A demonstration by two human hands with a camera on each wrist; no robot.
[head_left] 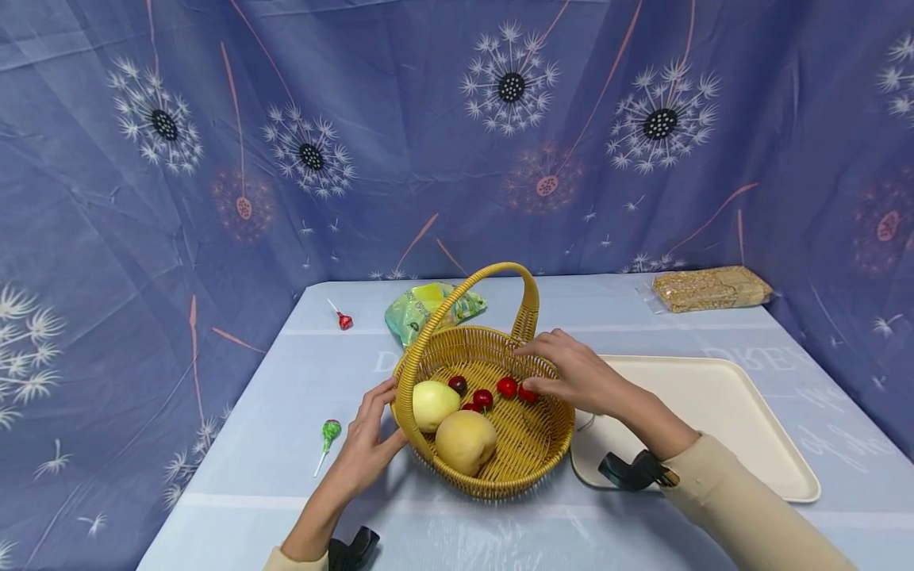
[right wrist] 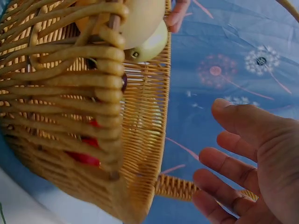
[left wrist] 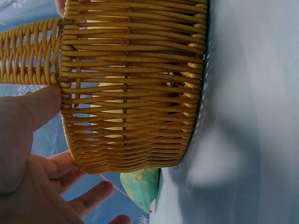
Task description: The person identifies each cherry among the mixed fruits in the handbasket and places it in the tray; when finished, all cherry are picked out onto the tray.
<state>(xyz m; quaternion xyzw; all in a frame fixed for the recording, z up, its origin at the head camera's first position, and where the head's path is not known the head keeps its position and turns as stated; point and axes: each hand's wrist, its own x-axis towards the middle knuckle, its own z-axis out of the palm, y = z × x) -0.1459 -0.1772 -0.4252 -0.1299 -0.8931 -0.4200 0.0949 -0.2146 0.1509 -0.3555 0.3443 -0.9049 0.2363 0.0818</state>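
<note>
A wicker basket (head_left: pixel 524 460) with a tall arched handle stands on the table. Inside it lie a pale green apple-like fruit (head_left: pixel 435 405), a yellow peach-like fruit (head_left: pixel 466 442) and several red cherries (head_left: pixel 507 387), one darker. My left hand (head_left: pixel 367 444) touches the left rim; in the left wrist view its thumb (left wrist: pixel 44 105) meets the rim beside the handle base, with the other fingers spread. Over the right rim reaches my right hand (head_left: pixel 571 373), close above the cherries. Its fingers (right wrist: pixel 229 165) are loosely bent around nothing in the right wrist view.
A cream tray (head_left: pixel 685 420) lies right of the basket. Behind the basket sits a green plastic bag (head_left: pixel 417 309). Red (head_left: pixel 344 321) and green (head_left: pixel 331 432) lollipops lie at the left, a packaged grain-like block (head_left: pixel 712 289) at the back right. A patterned curtain (head_left: pixel 428 159) borders the table.
</note>
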